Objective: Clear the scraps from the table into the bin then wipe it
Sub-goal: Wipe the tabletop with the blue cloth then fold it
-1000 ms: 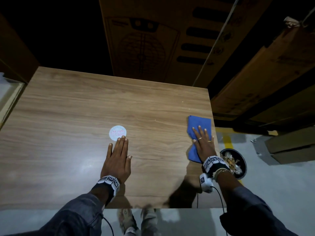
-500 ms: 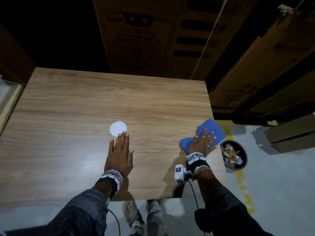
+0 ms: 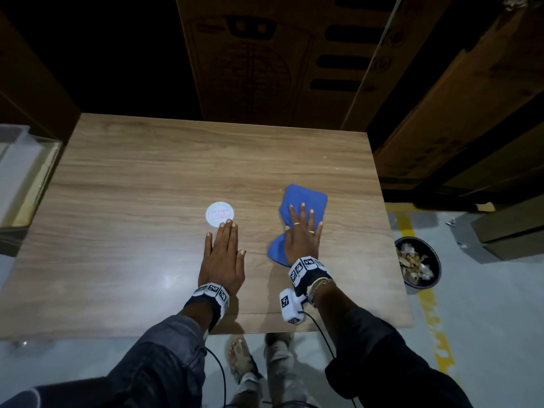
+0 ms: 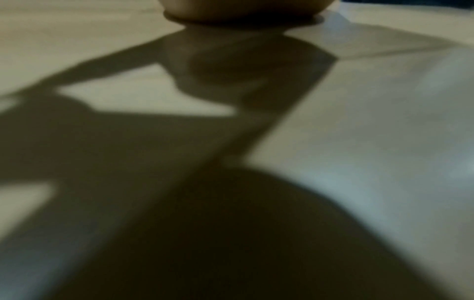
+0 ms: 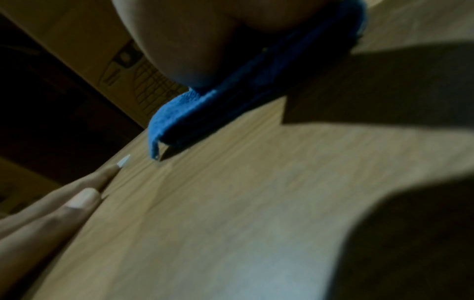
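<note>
A blue cloth (image 3: pixel 306 198) lies on the wooden table (image 3: pixel 147 178), right of centre. My right hand (image 3: pixel 303 228) presses flat on it with straight fingers; the right wrist view shows the palm on the blue cloth (image 5: pixel 205 109). My left hand (image 3: pixel 223 248) rests flat on the table beside it, fingertips touching a round white sticker (image 3: pixel 219 214). The black bin (image 3: pixel 418 263) holding scraps stands on the floor off the table's right edge. The left wrist view shows only blurred tabletop and shadow.
Large cardboard boxes (image 3: pixel 265 60) stand behind the table and to the right (image 3: pixel 471 113). A light tray-like object (image 3: pixel 20 178) sits off the left edge. A yellow floor line (image 3: pixel 429 304) runs past the bin. My feet (image 3: pixel 244 360) are at the near edge.
My right hand has slid the blue cloth leftward from the table's right edge toward the middle. The left hand has stayed flat by the sticker.
</note>
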`<action>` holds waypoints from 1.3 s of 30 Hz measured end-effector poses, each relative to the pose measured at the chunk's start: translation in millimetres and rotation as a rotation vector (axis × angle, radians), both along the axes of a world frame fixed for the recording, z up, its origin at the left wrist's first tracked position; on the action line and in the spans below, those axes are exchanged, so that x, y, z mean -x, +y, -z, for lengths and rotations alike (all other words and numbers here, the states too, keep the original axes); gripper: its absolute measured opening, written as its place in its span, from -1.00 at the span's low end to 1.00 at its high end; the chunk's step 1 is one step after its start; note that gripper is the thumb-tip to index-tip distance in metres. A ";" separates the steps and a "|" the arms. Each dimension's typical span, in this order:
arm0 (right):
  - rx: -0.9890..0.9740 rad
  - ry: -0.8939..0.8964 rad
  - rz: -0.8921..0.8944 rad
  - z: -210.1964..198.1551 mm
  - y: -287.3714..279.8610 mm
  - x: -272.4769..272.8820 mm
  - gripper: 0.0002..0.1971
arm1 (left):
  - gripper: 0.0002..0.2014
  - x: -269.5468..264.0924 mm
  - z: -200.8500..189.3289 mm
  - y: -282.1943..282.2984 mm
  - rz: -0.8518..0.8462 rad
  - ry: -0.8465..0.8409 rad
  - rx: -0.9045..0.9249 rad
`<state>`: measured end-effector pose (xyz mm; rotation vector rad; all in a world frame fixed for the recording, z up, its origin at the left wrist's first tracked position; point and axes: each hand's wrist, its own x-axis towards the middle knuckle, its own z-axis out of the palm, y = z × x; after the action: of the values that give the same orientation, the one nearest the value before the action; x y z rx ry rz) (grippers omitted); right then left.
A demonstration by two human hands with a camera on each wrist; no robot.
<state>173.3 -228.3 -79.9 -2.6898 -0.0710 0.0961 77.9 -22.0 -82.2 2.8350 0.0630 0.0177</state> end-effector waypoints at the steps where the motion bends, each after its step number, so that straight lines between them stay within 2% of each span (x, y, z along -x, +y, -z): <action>1: -0.006 0.005 -0.050 -1.3 3.5 2.1 -0.32 | -0.34 2.3 0.1 -0.4 -0.001 -0.008 -0.003; 6: -0.044 0.008 -0.298 -6.2 -1.4 10.8 -0.29 | -0.35 16.6 2.9 -1.7 -0.006 -0.038 0.015; 12: -0.035 0.032 -0.660 -1.0 -49.5 12.4 -0.38 | -0.35 30.0 4.2 -4.7 -0.036 -0.041 0.037; 17: 0.000 0.040 -0.719 2.6 -102.4 6.2 -0.40 | -0.35 37.4 3.5 -9.8 -0.074 -0.027 0.025; 20: -0.024 0.031 -0.591 2.8 -143.5 8.1 -0.41 | -0.34 44.1 4.9 -14.1 -0.081 0.007 -0.024; 26: -0.010 -0.011 -0.131 14.6 -220.2 9.5 -0.46 | -0.34 57.6 4.8 -24.0 -0.112 0.020 -0.055; 29: 0.005 -0.041 0.071 14.1 -238.2 14.7 -0.47 | -0.34 68.5 4.5 -29.3 -0.126 -0.002 -0.039; 35: 0.070 -0.001 0.394 8.0 -200.2 29.8 -0.43 | -0.33 94.4 5.7 -36.5 -0.112 -0.008 -0.046; 39: 0.095 0.031 0.440 4.9 -150.1 38.0 -0.39 | -0.33 109.5 8.2 -39.3 -0.111 -0.025 -0.084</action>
<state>135.3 -378.4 -84.8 -2.7273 0.5445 0.0045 -31.5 -61.3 -90.4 2.9112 0.2196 0.0815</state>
